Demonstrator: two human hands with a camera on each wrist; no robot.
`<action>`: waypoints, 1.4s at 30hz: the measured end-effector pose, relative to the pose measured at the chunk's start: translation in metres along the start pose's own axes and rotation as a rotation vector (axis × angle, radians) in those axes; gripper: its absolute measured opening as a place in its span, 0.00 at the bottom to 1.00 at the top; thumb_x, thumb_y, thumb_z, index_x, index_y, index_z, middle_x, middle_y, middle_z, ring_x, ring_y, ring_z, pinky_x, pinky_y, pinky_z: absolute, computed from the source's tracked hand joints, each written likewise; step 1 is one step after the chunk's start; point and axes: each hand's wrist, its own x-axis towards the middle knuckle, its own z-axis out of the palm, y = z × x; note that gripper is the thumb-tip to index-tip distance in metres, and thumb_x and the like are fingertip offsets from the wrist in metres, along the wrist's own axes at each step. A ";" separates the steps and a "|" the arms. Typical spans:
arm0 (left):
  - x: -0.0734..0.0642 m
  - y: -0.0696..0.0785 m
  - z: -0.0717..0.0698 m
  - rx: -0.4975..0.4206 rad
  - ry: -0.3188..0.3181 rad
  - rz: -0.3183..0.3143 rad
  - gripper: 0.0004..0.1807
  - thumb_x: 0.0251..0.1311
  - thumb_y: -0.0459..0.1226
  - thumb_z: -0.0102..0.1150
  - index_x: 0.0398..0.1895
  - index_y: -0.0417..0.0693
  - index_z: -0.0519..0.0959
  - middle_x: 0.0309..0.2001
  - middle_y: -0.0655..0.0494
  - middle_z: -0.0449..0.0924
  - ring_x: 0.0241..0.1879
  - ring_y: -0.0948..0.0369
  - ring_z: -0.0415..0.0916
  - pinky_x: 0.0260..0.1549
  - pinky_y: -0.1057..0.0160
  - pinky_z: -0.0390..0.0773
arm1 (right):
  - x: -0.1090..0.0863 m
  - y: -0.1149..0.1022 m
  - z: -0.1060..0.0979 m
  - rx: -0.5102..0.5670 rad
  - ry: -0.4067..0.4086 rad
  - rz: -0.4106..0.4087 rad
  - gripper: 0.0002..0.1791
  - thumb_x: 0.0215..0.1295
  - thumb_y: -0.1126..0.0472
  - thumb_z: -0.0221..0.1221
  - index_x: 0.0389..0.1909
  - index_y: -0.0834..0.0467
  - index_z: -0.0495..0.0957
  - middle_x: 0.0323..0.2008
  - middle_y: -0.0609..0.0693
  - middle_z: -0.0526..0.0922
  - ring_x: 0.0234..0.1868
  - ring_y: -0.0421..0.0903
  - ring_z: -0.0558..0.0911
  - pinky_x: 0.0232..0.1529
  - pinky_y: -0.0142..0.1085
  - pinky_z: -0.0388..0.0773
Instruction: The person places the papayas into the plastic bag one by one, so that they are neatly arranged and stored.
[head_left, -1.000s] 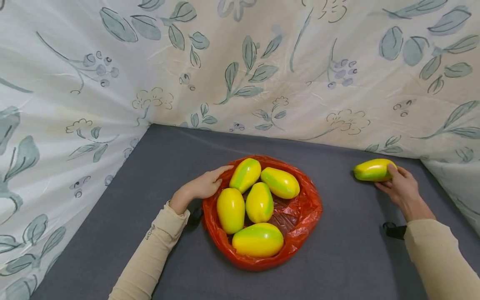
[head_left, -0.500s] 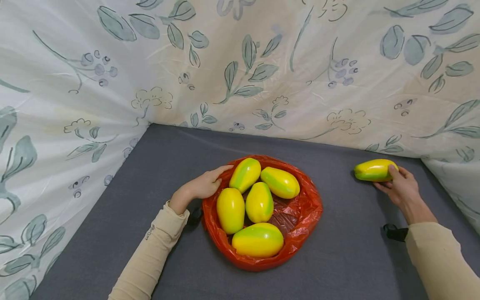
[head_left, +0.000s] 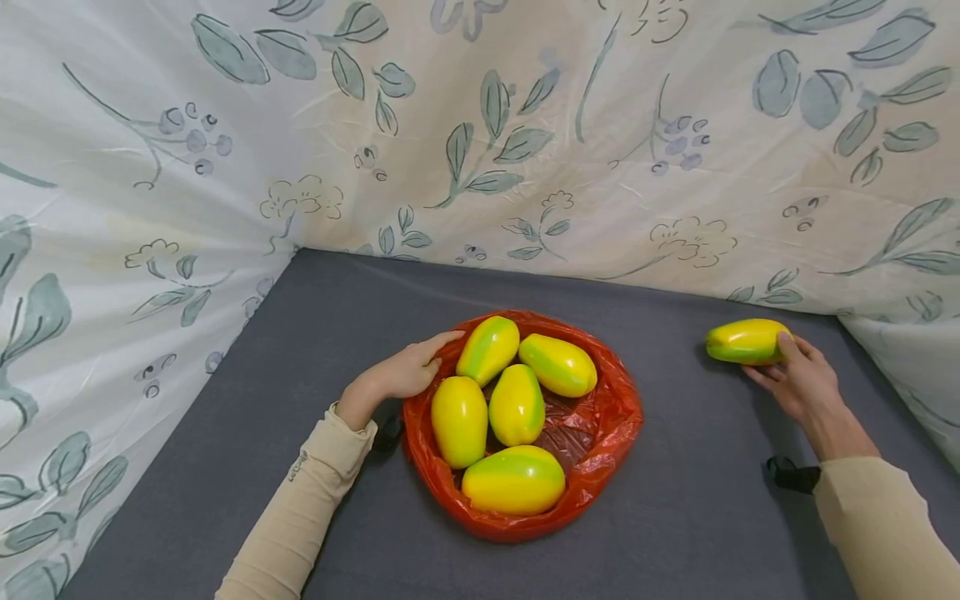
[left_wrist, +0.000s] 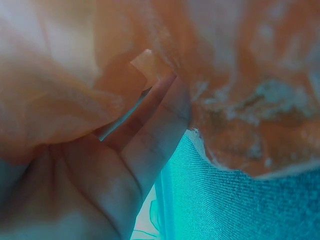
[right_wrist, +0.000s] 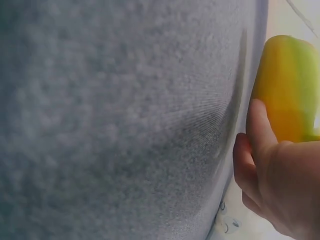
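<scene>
My right hand holds a yellow-green papaya at the far right, thumb on its near end and fingers beneath it. In the right wrist view the papaya rises above my curled fingers. On the left, my left hand grips the rim of a red plastic bag whose mouth is spread wide in a round. Thin film covers part of that hand in the left wrist view, hiding its fingertips. Several more papayas lie inside the bag, one of them a papaya at its near side.
The bag rests on a dark grey cloth surface. Leaf-patterned curtains close off the back and sides. A black wrist strap shows beneath the right sleeve.
Almost nothing differs. The right hand and its papaya stay at the far right with a very slight shift, and the left hand keeps its place at the bag's rim.
</scene>
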 end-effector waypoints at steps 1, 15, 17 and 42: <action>0.000 0.000 0.000 -0.002 0.000 -0.001 0.29 0.70 0.28 0.38 0.74 0.45 0.52 0.70 0.41 0.54 0.65 0.47 0.58 0.63 0.47 0.57 | -0.001 0.001 0.000 0.003 -0.008 -0.002 0.52 0.58 0.43 0.58 0.75 0.37 0.33 0.74 0.44 0.36 0.72 0.48 0.44 0.62 0.47 0.51; -0.001 0.000 0.000 -0.007 -0.008 -0.011 0.29 0.70 0.28 0.37 0.74 0.44 0.52 0.70 0.41 0.54 0.63 0.47 0.60 0.62 0.47 0.59 | -0.028 0.007 0.012 0.039 -0.158 -0.024 0.54 0.57 0.47 0.62 0.75 0.41 0.34 0.52 0.42 0.61 0.54 0.45 0.66 0.46 0.43 0.78; 0.000 0.000 0.000 -0.004 -0.008 -0.007 0.29 0.70 0.28 0.37 0.74 0.44 0.52 0.70 0.41 0.54 0.64 0.47 0.59 0.62 0.47 0.59 | -0.032 0.008 0.014 0.046 -0.203 -0.029 0.53 0.59 0.48 0.61 0.75 0.42 0.33 0.52 0.42 0.60 0.53 0.45 0.67 0.40 0.40 0.80; 0.000 0.001 0.001 -0.012 -0.004 -0.013 0.29 0.70 0.28 0.38 0.74 0.45 0.52 0.70 0.41 0.56 0.59 0.48 0.63 0.61 0.48 0.61 | -0.065 0.014 0.043 -0.062 -0.363 -0.098 0.52 0.62 0.46 0.57 0.76 0.49 0.32 0.51 0.42 0.60 0.45 0.41 0.73 0.37 0.37 0.80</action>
